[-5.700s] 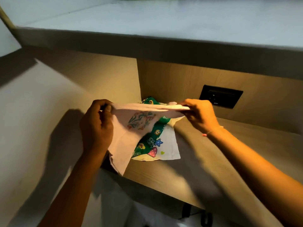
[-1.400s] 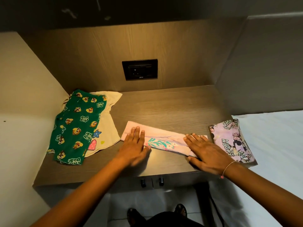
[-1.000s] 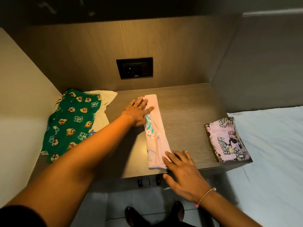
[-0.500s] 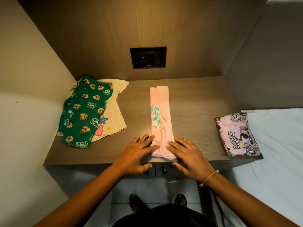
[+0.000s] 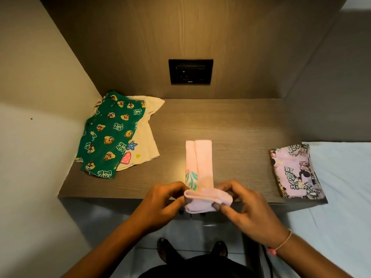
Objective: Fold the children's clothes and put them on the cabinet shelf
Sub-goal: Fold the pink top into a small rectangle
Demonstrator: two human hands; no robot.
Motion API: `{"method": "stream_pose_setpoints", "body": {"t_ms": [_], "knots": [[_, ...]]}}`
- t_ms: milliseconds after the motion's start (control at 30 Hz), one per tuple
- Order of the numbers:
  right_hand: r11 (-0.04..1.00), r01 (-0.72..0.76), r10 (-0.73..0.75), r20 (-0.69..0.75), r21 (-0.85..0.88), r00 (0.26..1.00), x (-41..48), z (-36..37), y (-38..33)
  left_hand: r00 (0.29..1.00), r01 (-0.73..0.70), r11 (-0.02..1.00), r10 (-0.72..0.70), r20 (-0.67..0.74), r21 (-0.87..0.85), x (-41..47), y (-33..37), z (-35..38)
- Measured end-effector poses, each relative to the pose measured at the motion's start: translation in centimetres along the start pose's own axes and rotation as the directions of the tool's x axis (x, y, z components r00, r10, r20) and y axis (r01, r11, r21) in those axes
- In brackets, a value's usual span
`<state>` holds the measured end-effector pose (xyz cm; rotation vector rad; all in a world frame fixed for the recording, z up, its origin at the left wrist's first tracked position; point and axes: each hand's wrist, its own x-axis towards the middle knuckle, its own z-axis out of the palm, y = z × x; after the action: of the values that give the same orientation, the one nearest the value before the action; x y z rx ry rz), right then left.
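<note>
A pale pink garment, folded into a narrow strip with a green leaf print, lies lengthwise on the wooden cabinet shelf. Its near end is lifted off the front edge and curled over. My left hand pinches that end from the left, my right hand from the right. At the shelf's left lie green cartoon-print trousers on top of a cream shirt, both unfolded. A folded lilac cartoon-print garment rests at the shelf's right front corner.
A black wall socket sits in the back panel. Side walls close the shelf on the left and right. A white mattress adjoins the shelf at the right. My feet show on the floor below.
The pink strip was turned from crosswise to lengthwise and smoothed flat. Both hands have since moved to its near end and lifted it, curling it over toward the far end.
</note>
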<state>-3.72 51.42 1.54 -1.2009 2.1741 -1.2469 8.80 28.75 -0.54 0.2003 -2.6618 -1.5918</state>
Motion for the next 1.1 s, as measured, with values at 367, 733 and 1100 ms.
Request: {"method": "stream_pose_setpoints", "body": {"t_ms": [367, 733, 1100], "knots": [[0.859, -0.244, 0.228, -0.090, -0.451, 0.969, 14.1, -1.0, 3.8, 0.929, 0.370, 0.861, -0.345, -0.134, 0.348, 12.6, -1.1, -3.3], [0.769, 0.013, 0.134, 0.181, -0.639, 0.974, 9.7, 1.8, 8.3, 0.973, -0.134, 0.645, -0.058, 0.223, 0.752, 8.9, -7.0, -0.2], [0.773, -0.135, 0.157, -0.018, -0.620, 0.987, 8.7, 2.3, 7.6, 0.997, 0.082, 0.732, -0.071, -0.043, 0.676, 8.9, -6.8, 0.4]]}}
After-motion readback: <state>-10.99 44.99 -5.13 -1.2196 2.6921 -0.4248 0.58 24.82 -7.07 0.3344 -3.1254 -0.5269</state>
